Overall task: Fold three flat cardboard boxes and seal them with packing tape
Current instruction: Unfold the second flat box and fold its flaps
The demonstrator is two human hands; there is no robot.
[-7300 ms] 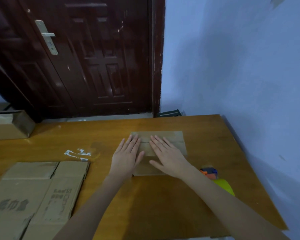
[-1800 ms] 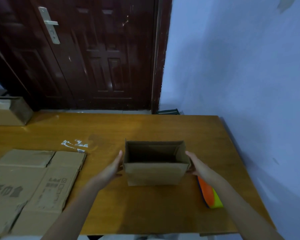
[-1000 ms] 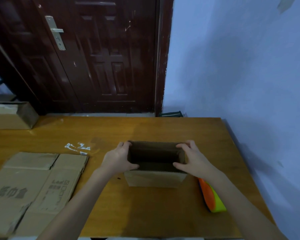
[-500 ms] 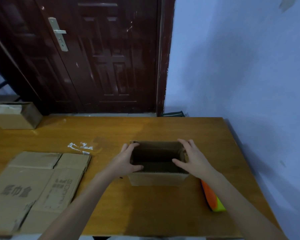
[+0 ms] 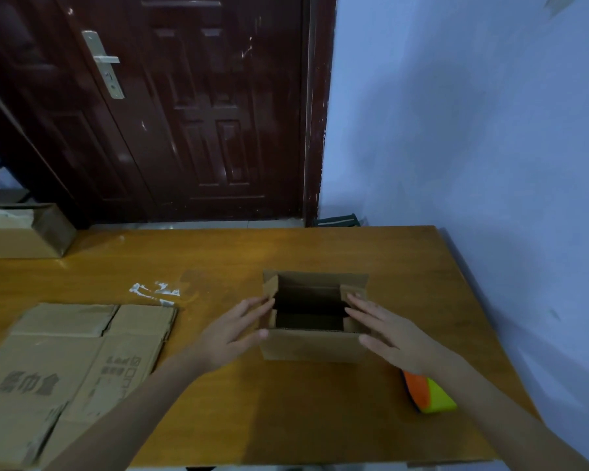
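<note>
A small brown cardboard box (image 5: 312, 345) stands upright in the middle of the wooden table (image 5: 320, 409), its top open and its short side flaps leaning inward. My left hand (image 5: 237, 329) is flat against the box's left side, fingers spread, thumb at the near corner. My right hand (image 5: 388, 331) lies against the right side with fingers stretched over the right flap. Neither hand grips anything. An orange and yellow tape dispenser (image 5: 427, 396) lies on the table just behind my right wrist. Flat cardboard (image 5: 68, 372) with printed text lies at the left.
A folded box (image 5: 24, 231) sits at the table's far left edge. White tape scraps (image 5: 155, 291) stick to the tabletop beyond the flat cardboard. A dark wooden door (image 5: 170, 107) and a pale blue wall (image 5: 473, 130) stand behind the table.
The box went from taped side up under my palms to standing with its open side up. My hands moved from its rim to flat against its sides, and the side flaps now lean inward.
</note>
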